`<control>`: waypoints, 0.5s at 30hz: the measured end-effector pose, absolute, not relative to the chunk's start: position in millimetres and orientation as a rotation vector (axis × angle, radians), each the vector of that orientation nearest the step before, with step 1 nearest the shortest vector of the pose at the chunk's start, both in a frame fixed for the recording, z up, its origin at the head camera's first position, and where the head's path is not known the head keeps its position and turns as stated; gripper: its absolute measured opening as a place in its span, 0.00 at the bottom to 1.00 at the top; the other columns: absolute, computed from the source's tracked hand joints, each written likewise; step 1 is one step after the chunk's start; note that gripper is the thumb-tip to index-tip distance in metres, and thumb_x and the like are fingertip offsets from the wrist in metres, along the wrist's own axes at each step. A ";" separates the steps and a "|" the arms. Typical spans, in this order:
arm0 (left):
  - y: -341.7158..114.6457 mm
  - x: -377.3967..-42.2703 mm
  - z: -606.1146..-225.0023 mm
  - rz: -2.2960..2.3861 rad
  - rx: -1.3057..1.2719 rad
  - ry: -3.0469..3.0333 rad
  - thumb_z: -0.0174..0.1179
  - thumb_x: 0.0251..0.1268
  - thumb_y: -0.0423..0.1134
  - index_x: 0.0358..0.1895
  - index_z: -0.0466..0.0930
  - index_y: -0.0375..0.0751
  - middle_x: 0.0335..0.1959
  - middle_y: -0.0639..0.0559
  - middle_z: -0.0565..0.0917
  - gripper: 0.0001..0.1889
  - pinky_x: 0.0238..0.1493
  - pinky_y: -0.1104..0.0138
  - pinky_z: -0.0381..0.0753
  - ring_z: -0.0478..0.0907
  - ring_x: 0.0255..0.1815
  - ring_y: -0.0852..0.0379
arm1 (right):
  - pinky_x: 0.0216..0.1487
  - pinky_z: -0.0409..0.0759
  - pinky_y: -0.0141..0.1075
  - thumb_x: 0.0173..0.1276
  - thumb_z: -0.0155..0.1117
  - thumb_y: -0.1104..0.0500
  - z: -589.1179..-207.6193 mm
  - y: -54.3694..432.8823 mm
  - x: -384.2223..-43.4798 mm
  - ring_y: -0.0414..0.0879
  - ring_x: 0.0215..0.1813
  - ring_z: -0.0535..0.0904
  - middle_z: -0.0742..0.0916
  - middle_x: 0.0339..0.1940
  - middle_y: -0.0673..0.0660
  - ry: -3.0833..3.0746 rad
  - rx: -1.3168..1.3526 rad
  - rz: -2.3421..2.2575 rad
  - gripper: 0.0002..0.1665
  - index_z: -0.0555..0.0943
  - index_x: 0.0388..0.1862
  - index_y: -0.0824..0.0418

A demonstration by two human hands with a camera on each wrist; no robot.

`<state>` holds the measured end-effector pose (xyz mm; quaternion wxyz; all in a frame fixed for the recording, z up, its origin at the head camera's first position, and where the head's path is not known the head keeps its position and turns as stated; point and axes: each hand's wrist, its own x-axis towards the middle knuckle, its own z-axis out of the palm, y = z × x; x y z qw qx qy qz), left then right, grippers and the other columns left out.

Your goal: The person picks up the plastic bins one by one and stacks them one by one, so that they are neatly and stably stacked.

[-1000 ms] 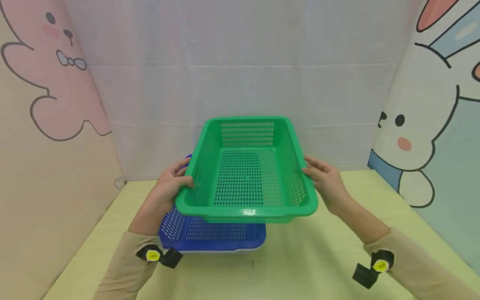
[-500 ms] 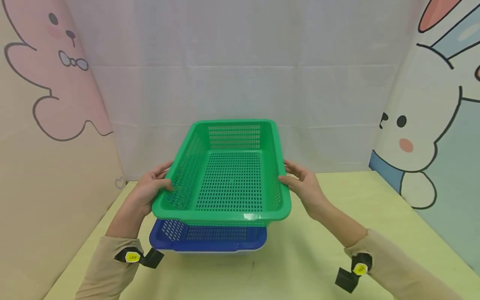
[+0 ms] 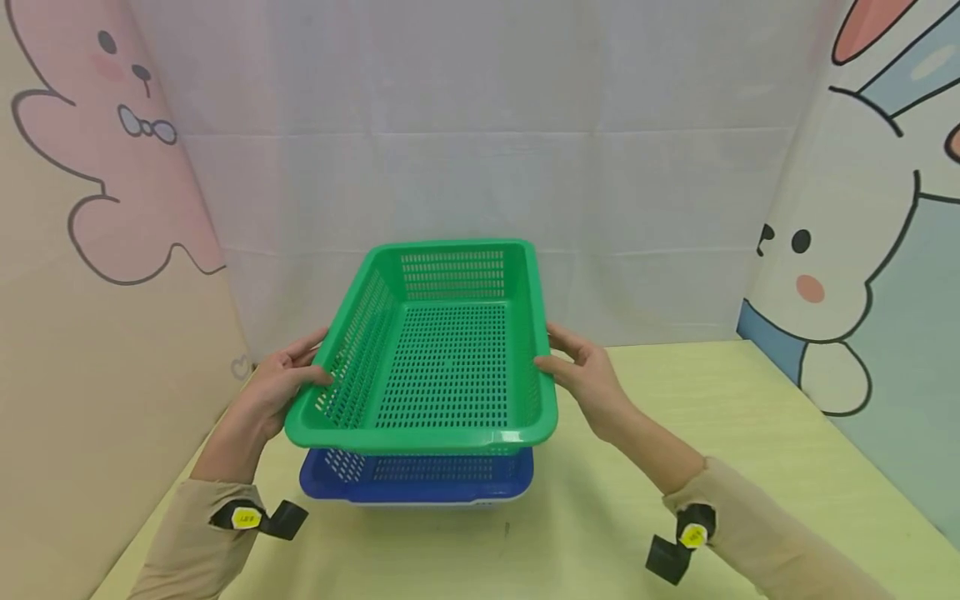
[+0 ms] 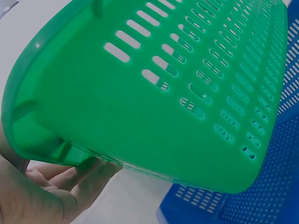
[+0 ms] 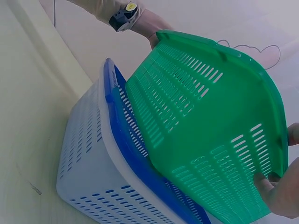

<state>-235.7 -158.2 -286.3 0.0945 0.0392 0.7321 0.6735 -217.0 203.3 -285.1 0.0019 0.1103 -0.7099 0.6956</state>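
Observation:
A green perforated plastic basket point(image 3: 450, 367) is held up between my two hands, its inside facing me. My left hand point(image 3: 273, 385) grips its left rim, thumb over the edge and fingers underneath; my right hand point(image 3: 588, 379) pinches the right rim the same way. Below it sits a blue perforated basket point(image 3: 420, 490), nested in a white one point(image 5: 86, 140) whose slotted side shows in the right wrist view. There the green basket's bottom hangs tilted just over the blue one's opening; whether they touch I cannot tell. The green basket hides most of the blue one's inside.
The nested baskets stand on a pale yellow-green table point(image 3: 675, 417). A white cloth point(image 3: 480, 125) hangs behind it. Side panels with a pink cartoon animal point(image 3: 142, 167) on the left and a white cartoon rabbit point(image 3: 840, 250) on the right bound the space.
Both hands have carried the green basket leftward, from partly right of the blue basket to over it. The blue and white baskets stay in place. The grip is unchanged.

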 end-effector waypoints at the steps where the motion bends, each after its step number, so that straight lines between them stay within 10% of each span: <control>1: -159.0 -236.2 -287.9 1.993 0.119 2.175 0.53 0.53 0.22 0.72 0.42 0.44 0.70 0.35 0.50 0.43 0.40 0.67 0.80 0.78 0.38 0.65 | 0.55 0.73 0.35 0.61 0.55 0.67 -285.9 202.0 -216.9 0.47 0.60 0.68 0.71 0.59 0.63 -2.226 0.338 2.190 0.34 0.61 0.67 0.63; 15: -162.4 -240.6 -318.5 1.892 0.132 2.363 0.56 0.54 0.26 0.71 0.47 0.37 0.68 0.35 0.53 0.40 0.40 0.65 0.80 0.76 0.44 0.61 | 0.57 0.72 0.42 0.61 0.57 0.65 -312.6 196.7 -216.1 0.54 0.56 0.75 0.71 0.61 0.62 -2.321 0.283 2.145 0.35 0.60 0.69 0.59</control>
